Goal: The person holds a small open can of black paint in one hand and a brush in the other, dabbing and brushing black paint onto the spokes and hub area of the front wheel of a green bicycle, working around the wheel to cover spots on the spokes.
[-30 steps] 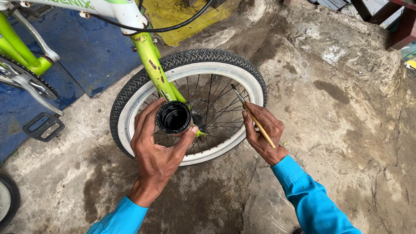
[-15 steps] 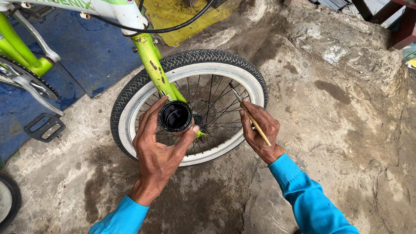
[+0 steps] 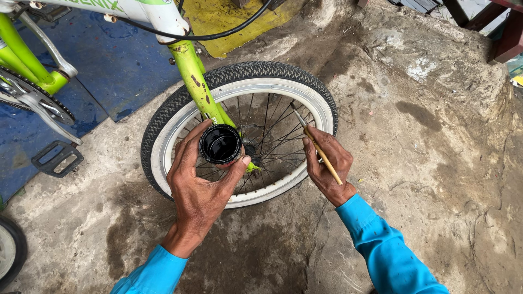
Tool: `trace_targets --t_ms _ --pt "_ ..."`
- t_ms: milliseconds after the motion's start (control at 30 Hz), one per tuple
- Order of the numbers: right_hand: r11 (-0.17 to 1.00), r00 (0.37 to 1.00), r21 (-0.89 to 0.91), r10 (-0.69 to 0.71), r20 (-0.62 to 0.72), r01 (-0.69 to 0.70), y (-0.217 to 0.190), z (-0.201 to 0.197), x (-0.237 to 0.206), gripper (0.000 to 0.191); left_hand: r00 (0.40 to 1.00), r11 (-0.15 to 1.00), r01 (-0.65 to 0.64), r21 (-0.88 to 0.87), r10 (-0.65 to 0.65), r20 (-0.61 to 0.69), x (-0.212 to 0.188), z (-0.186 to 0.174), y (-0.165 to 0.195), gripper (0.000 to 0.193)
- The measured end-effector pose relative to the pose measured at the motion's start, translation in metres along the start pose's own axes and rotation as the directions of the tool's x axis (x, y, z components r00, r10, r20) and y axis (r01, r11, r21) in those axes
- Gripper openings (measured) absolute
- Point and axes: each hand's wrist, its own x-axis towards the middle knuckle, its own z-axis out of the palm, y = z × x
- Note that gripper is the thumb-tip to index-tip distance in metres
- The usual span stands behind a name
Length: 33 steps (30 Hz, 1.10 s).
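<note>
Your left hand cups a small round black pot, fingers and thumb closed around its rim, held in front of the bicycle wheel. Your right hand pinches a thin wooden-handled brush, its tip lying among the spokes near the hub. The green fork runs down just behind the pot, partly blocking the hub. A black cable crosses above. A pedal and chainring lie left, on the blue mat; concrete floor elsewhere.
</note>
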Motion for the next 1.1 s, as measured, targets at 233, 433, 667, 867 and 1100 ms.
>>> trace_targets --t_ms 233,433,667,867,1100 --pt "1.0 1.0 0.025 0.011 -0.018 -0.011 0.0 0.0028 0.0035 0.022 1.0 1.0 -0.011 0.004 0.011 -0.015 -0.0009 -0.0014 -0.0007 0.066" --pt "1.0 1.0 0.0 -0.02 -0.019 0.02 -0.0021 0.0018 0.0048 0.022 1.0 1.0 -0.018 0.005 0.018 -0.012 -0.0015 -0.0016 -0.001 0.066" --pt "1.0 1.0 -0.008 -0.013 -0.021 0.013 -0.0001 0.0003 0.01 0.022 1.0 1.0 -0.012 -0.003 0.012 -0.01 0.0002 -0.0017 0.0004 0.067" --pt "1.0 1.0 -0.005 0.02 -0.023 -0.02 -0.0035 -0.0026 0.0042 0.021 1.0 1.0 -0.017 -0.007 0.017 -0.012 0.0014 -0.0024 0.0019 0.066" --pt "1.0 1.0 0.0 -0.013 -0.004 0.013 -0.0049 -0.0001 0.0048 0.022 1.0 1.0 -0.004 -0.03 0.003 -0.019 0.0022 -0.0027 0.0048 0.066"
